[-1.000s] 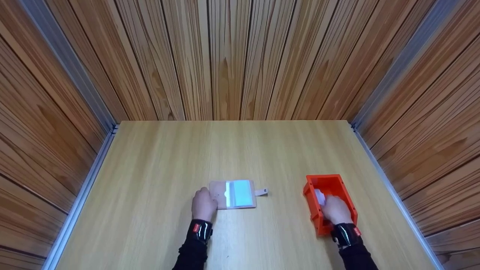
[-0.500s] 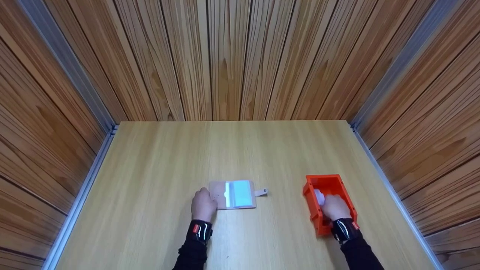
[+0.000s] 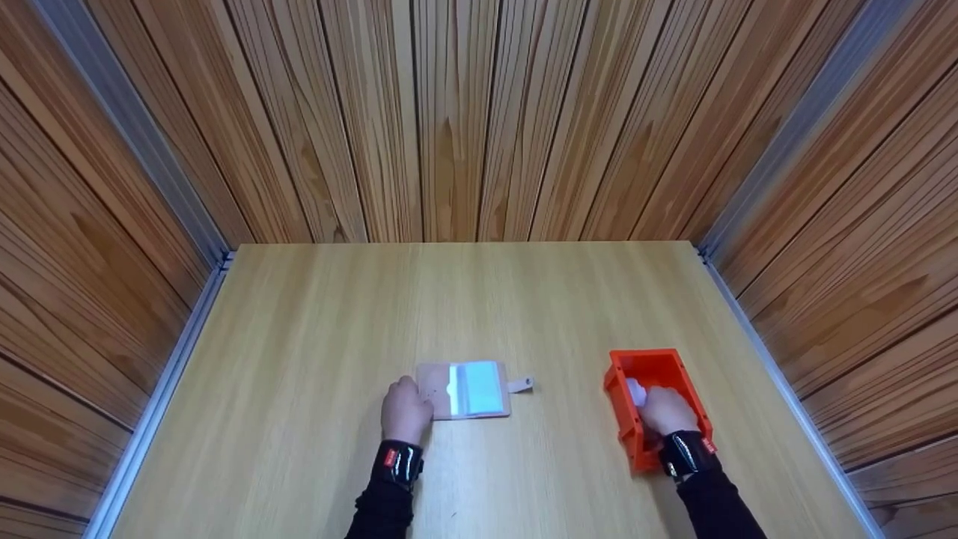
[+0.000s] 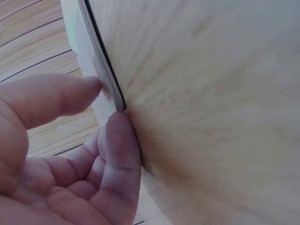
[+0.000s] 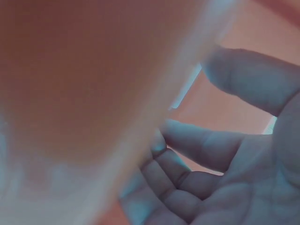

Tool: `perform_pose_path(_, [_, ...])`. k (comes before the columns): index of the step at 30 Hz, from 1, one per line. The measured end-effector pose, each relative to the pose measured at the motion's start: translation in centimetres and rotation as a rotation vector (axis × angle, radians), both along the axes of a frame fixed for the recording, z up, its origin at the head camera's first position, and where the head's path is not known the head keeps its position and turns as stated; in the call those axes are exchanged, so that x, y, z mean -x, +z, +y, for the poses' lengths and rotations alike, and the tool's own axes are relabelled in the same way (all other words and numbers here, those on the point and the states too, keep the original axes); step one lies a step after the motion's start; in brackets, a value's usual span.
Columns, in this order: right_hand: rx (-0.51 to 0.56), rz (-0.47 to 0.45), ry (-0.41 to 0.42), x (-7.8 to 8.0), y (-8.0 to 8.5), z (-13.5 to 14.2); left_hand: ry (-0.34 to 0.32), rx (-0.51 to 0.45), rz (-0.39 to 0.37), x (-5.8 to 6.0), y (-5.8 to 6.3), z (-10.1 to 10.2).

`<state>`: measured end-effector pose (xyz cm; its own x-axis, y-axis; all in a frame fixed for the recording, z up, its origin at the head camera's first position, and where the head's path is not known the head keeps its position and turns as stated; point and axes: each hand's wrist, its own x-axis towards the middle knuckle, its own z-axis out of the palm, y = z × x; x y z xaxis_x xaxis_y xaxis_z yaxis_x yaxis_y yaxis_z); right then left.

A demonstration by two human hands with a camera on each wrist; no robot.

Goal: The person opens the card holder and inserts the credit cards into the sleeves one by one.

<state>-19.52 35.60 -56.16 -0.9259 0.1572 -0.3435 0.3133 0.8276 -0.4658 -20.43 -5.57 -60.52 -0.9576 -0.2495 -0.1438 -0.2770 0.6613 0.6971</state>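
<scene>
An open pinkish-beige card holder [image 3: 462, 390] with pale blue inner sleeves and a snap strap lies flat on the table. My left hand [image 3: 406, 411] is at its left edge. In the left wrist view the thumb [image 4: 77, 91] presses on the cover and a curled finger [image 4: 119, 140] meets the corner from the side. My right hand [image 3: 668, 411] reaches inside an orange bin [image 3: 629, 449], beside a pale lilac item [image 3: 636, 391]. In the right wrist view, a blurred wall hides that hand's fingertips; a thin pale edge [image 5: 188, 86] shows between thumb and forefinger.
The light wood tabletop [image 3: 464, 299] has a plank wall [image 3: 449, 120] behind it and plank walls at both sides. Metal rails [image 3: 793, 389] run along the side edges. The bin stands to the right of the card holder, apart from it.
Hardly anything differs. The right hand shifts very slightly inside the bin. The left hand and the card holder stay in place.
</scene>
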Motion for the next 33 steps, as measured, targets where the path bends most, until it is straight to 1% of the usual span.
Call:
perform_pose_path(3, [-0.017,0.003,0.001,0.09,0.03,0.03,-0.005,-0.011,0.006,-0.08,-0.02,0.02])
perform_pose_path(8, [-0.1,0.049,0.037,0.2,0.14,0.06,-0.018,0.022,0.058,-0.23,-0.24,-0.02])
perform_pose_path(10, [-0.114,0.062,0.044,0.18,0.2,0.03,-0.021,0.032,0.075,-0.25,-0.34,-0.05])
perform_pose_path(17, [-0.062,0.042,0.022,-0.01,0.27,-0.06,-0.019,0.021,0.044,-0.17,-0.3,-0.1])
perform_pose_path(23, [-0.069,0.044,0.043,0.14,0.36,-0.02,-0.019,0.01,0.037,-0.14,-0.2,-0.1])
perform_pose_path(25, [-0.069,0.033,0.047,0.22,0.43,0.0,-0.019,0.005,0.029,-0.08,-0.19,-0.1])
perform_pose_path(29, [-0.064,0.002,0.056,0.41,0.69,0.11,-0.012,-0.016,-0.017,0.1,-0.12,-0.06])
perform_pose_path(33, [-0.048,-0.019,0.069,0.56,0.95,0.24,-0.006,-0.016,-0.023,0.11,0.02,-0.08])
